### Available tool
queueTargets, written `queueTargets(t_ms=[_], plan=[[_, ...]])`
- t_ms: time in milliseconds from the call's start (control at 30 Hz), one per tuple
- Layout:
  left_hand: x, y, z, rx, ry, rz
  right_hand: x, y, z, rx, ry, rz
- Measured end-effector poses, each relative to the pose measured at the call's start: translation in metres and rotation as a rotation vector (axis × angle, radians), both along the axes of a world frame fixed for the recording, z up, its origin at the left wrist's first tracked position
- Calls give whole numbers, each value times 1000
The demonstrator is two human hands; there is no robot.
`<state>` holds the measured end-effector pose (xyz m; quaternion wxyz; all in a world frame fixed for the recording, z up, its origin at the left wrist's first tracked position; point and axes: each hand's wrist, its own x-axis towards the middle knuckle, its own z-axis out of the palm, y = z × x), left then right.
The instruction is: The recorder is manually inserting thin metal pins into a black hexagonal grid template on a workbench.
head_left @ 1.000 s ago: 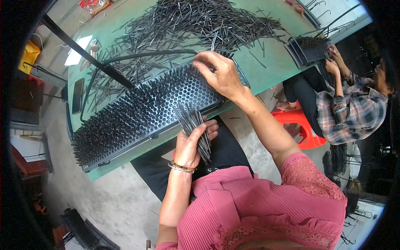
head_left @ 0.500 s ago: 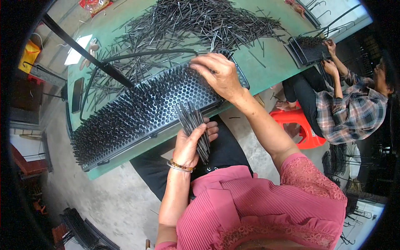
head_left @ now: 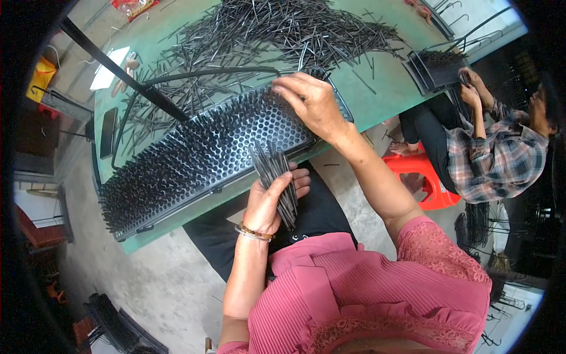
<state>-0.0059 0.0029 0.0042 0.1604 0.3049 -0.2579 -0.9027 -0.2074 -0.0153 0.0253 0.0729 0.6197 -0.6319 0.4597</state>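
Across the near side of the table lies a long black perforated tray. Thin dark rods stand upright in its holes, dense at the left and along the far edge; many holes toward the right are bare. My left hand, in front of the tray, is closed around a bundle of thin dark rods that fan out at the top. My right hand reaches over the tray's right part, thumb and fingers pinched together at the far rows of rods. Whatever the fingertips hold is hidden.
A big heap of loose dark rods covers the back of the green table. A black bar slants over the tray's far side. At the right, another person works at a similar tray, near a red stool.
My right hand has shifted slightly right along the far rows. My left hand with its bundle has barely moved. The other person's hands have drawn back a little from their tray.
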Motion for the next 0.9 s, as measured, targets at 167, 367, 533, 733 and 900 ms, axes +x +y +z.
queueTargets(t_ms=[167, 367, 533, 733, 900], plan=[[-4, -3, -1, -13, 11, 7, -1, -4, -3, 12, 124, 80], [0, -2, 0, -94, -50, 49, 11, 12, 11, -39, -101, 69], [-2, -3, 9, -111, -22, 128, 24, 49, 24, 691, -583, 260], [-10, 3, 12, -177, -25, 117, 38, 59, 29, 742, -1078, 289], [-11, 4, 9, -136, -31, 121, 30, 59, 22, 680, -1023, 284]])
